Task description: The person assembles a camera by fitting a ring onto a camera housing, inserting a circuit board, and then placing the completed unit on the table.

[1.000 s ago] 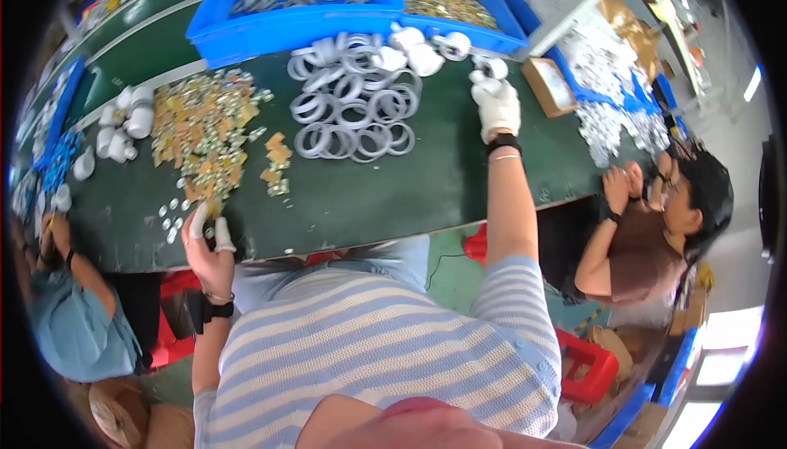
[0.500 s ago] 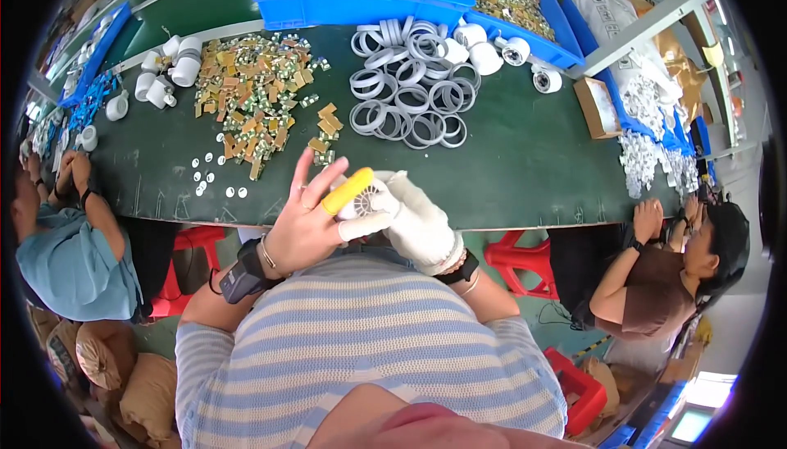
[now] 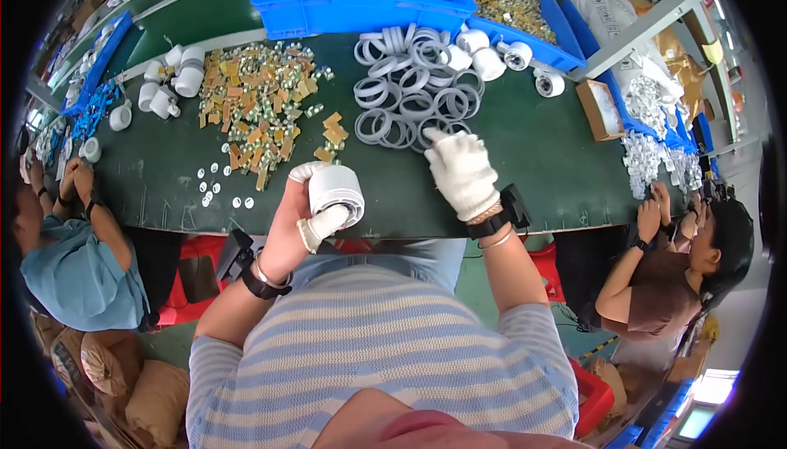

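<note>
My left hand [image 3: 288,227] is wrapped round a white cylindrical housing [image 3: 336,185], just above the table's near edge. The housing tilts with its open, ridged end toward me. White coverings show on the thumb and a fingertip; the other fingers are hidden behind the housing. To the right, my right hand [image 3: 463,172] in a white knitted glove reaches to the near edge of a pile of grey rings [image 3: 406,80]. Its fingers are bent together on a grey ring [image 3: 449,127] there, and the fingertips partly cover it.
Small circuit boards [image 3: 258,104] lie heaped left of the rings, with small white discs [image 3: 215,186] nearer me. White housings [image 3: 176,72] stand at left, others [image 3: 488,63] behind the rings. Blue bins [image 3: 361,13] line the back. Co-workers sit at both sides.
My hands were together over the white part; now they are apart. The right hand has moved right and forward to the grey rings. The left has turned the housing, and its yellow finger cover is hidden.
</note>
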A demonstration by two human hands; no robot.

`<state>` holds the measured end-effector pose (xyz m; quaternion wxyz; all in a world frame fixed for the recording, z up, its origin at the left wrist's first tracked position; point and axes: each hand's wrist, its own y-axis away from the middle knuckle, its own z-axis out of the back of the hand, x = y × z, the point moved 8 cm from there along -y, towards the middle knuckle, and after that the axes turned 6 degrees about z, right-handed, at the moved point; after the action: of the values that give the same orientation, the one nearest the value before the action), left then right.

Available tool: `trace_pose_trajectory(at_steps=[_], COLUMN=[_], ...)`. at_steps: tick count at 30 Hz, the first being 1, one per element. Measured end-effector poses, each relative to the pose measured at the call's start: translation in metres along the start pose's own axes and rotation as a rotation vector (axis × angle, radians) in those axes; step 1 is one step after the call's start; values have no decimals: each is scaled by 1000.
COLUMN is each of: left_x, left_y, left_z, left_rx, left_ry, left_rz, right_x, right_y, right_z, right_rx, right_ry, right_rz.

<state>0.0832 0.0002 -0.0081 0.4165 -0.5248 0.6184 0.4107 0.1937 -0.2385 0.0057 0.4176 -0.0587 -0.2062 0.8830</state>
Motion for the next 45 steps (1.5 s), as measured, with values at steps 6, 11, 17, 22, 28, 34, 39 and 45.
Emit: trace_pose_trajectory(at_steps=[6,11,17,22,28,34,39,45], left_x=[-7,-33,-52,-69,-75,-74,-67,-73], left_y=[11,1,-12,-10,-12,-15,-15,-18], left_z=[-15,-43,-57,-69,-68,-46,-46,-37], left_rx=[72,120,155,244,317,190,167,254], left_ry=[-116,-603,-1126,-1309,-1486,-1676,-1642,-1517], left_rz=[49,-138,-324,-548,-570,-419,-406,-372], right_x=[-10,24,49,64,39,47,88,69], right_y=[24,19,17,14,7,0,-10,-11], right_z=[28,17,16,8,7,75,65,77], right_rx=[-361,-269,4,333,205,-46,47,-59], right_ry=[-1446,-2416,-2626,-2625,-1728,-865,-536,-740], right_rz=[-559,-618,-591,-724,-551,-31,150,254])
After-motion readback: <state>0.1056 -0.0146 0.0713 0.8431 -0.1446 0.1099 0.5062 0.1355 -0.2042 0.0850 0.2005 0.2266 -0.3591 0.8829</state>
